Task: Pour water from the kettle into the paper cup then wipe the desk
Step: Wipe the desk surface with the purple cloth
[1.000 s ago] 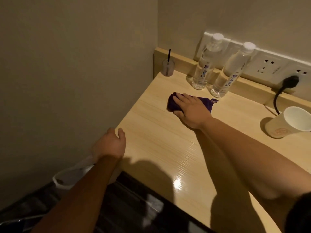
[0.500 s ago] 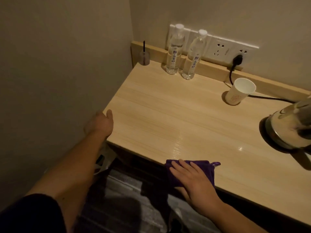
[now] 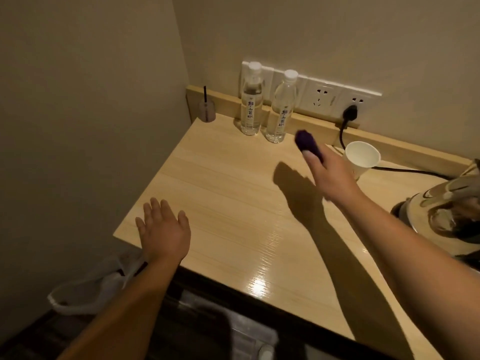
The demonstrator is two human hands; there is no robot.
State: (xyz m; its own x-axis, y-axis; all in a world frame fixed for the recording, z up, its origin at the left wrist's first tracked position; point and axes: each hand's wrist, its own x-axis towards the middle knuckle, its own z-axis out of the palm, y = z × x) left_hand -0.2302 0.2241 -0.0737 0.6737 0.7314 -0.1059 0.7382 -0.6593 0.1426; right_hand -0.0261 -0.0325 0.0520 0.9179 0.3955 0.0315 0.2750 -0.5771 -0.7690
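Table: the light wood-grain laminate table (image 3: 223, 203) fills the corner between two beige walls, with a raised wooden back ledge; a glossy patch shines near its front edge.
Kettle: the shiny steel electric kettle (image 3: 452, 203) stands at the right edge, partly cut off and blurred.
Right hand: the right hand (image 3: 330, 175) is raised above the table just left of the cup, its grip closed on the cloth.
Left hand: the left hand (image 3: 163, 229) hovers flat over the front left corner, its grip spread wide and holding nothing.
Bottles: two clear plastic water bottles (image 3: 265, 105) stand upright side by side at the back ledge.
Cup: the white paper cup (image 3: 362, 158) stands mouth up near the ledge, between hand and kettle.
Cloth: the bunched dark purple cloth (image 3: 307, 144) sticks out past the fingers, long axis pointing up-left toward the bottles.
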